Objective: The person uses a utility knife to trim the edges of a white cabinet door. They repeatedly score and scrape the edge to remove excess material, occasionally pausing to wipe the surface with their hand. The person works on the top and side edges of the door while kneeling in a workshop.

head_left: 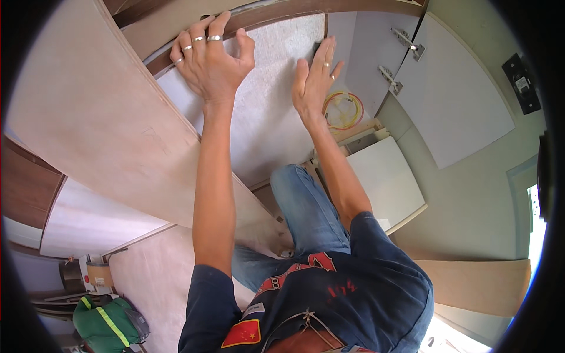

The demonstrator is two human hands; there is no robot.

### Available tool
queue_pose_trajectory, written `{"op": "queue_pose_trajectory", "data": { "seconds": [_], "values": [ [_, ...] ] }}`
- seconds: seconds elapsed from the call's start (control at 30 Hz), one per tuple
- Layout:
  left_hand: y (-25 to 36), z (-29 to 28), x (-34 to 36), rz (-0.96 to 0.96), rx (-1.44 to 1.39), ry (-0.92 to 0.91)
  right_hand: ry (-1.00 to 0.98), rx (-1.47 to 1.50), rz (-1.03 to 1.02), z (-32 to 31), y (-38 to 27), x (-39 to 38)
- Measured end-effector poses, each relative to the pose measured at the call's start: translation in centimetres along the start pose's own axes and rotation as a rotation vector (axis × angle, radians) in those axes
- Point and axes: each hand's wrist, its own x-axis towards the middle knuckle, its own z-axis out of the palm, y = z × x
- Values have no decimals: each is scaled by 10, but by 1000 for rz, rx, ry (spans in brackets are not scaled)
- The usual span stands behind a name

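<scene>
My left hand (216, 62) rests on a brown wooden rail (276, 19) at the top of a cabinet frame. Its fingers, several with rings, are apart and bent over the rail, and the thumb stands away from them. Below the rail is a pale, mottled panel (268, 82). My right hand (318, 79), also ringed, lies against that panel's right side near a narrow upright edge (326, 25), with fingers stretched upward. A small dark patch shows beside its fingertips; I cannot make out what it is.
A coil of yellow and red cable (360, 112) hangs right of my right hand. An open white cabinet door (453, 88) has two metal hinges. A long plywood board (112, 112) slants along the left. A green bag (106, 323) lies lower left; a white panel (385, 182) stands beside my knee.
</scene>
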Motion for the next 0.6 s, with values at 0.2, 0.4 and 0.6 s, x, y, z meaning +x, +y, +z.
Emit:
{"op": "queue_pose_trajectory", "data": {
  "seconds": [0.2,0.4,0.6],
  "values": [
    [1,-3,2,-3,38,-40,-6,26,-43,-5,-10,17],
    [-3,-2,-2,-3,42,-20,4,54,-23,-6,-27,41],
    [4,0,2,-7,12,-20,29,-39,-21,-4,6,-20]
  ]
}}
